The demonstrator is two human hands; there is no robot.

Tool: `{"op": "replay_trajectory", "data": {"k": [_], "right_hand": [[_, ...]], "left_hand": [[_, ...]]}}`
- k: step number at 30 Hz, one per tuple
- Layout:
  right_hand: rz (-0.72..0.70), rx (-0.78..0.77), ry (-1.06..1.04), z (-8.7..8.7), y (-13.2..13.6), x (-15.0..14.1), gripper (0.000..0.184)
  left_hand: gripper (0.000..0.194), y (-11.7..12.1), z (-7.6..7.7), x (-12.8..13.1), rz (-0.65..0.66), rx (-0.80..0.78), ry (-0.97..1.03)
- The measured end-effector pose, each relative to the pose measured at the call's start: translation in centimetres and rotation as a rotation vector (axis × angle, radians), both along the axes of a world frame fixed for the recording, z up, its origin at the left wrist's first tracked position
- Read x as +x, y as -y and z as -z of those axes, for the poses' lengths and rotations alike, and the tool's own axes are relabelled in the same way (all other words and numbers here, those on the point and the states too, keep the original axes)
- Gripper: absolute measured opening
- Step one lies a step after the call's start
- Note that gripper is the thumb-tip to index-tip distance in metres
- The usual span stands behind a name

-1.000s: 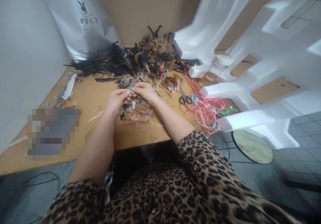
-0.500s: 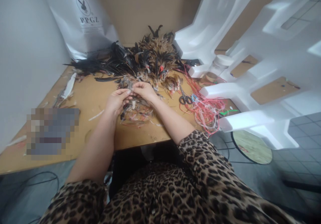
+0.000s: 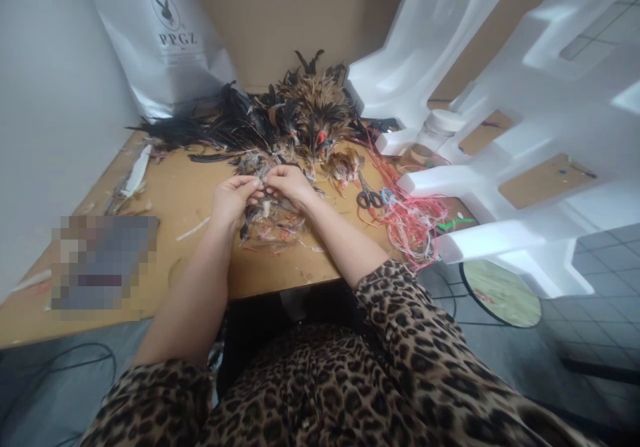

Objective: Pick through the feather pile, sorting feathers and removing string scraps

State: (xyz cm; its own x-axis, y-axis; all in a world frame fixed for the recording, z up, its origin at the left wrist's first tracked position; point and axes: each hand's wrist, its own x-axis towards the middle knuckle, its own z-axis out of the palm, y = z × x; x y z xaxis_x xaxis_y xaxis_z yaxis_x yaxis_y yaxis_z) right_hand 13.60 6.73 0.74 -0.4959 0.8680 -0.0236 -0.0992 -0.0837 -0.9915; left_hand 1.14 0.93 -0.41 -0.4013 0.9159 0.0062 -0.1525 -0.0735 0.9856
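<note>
We are looking at what appears to be a small craft workshop: dark and brown feathers [image 3: 315, 97] lie heaped at the back of a wood-coloured tabletop [image 3: 185, 193], loose scraps [image 3: 277, 232] litter its front, and scissors [image 3: 369, 190] rest beside a tangle of red and white strings [image 3: 416, 225]. To the right, we see big white moulded pieces [image 3: 390, 53] above the tabletop, with floor tiles [image 3: 607, 260] below.
</note>
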Motion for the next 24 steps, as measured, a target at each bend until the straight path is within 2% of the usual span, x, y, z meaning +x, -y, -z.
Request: {"op": "replay_trajectory", "data": {"k": [6, 15, 19, 24], "right_hand": [[-0.003, -0.063, -0.107, -0.01, 0.39, -0.3, 0.009], [-0.046, -0.167, -0.178, 0.8, 0.06, -0.55, 0.021], [-0.043, -0.15, -0.152, 0.83, -0.12, -0.45, 0.023], [-0.021, -0.031, -0.115, 0.44, -0.03, -0.15, 0.027]], "left_hand": [[0.012, 0.45, -1.0, 0.3, 0.027, -0.069, 0.154], [0.013, 0.46, -0.88, 0.0, 0.096, -0.069, 0.22], [0.012, 0.54, -0.91, 0.03, 0.114, -0.058, 0.179], [0.011, 0.2, -0.12, 0.01, 0.087, -0.016, -0.012]]}}
